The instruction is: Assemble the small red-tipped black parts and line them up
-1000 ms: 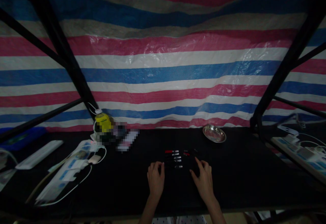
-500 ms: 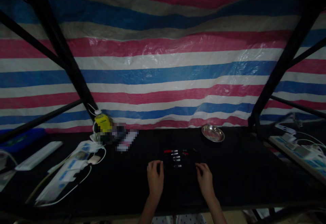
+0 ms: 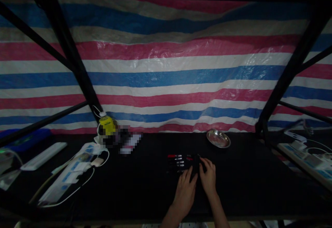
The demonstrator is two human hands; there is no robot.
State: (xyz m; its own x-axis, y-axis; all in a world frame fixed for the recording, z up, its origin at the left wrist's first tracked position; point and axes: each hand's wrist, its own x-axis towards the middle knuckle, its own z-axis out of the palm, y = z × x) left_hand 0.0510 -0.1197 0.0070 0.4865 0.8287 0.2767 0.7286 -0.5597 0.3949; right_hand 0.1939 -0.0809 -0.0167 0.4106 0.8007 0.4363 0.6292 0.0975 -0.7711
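Note:
Several slim sticks with silver bands lie in a row on the black table [image 3: 145,183]. The farthest is a red stick [image 3: 171,156]; the nearer ones are black sticks [image 3: 178,162]. My left hand [image 3: 184,188] reaches over the near end of the row, fingers stretched and apart, and partly covers the nearest stick. To its right, my right hand [image 3: 209,176] rests with thumb and fingers apart, its fingertips beside a small dark piece [image 3: 198,155]. A small red and black piece [image 3: 190,158] lies between the row and that hand. What these small things are is too dark to tell.
At the back right stands a round metal dish [image 3: 218,139]. On the left lie a power strip [image 3: 68,176] with cables, a white bar [image 3: 44,156], and a yellow bottle [image 3: 107,124]. Another power strip [image 3: 307,160] is at right. Black frame posts [image 3: 75,65] flank a striped sheet [image 3: 176,79].
My left hand has moved right, from left of the row to over its near end. My right hand has shifted slightly forward, toward the small dark pieces. The view has tilted a little.

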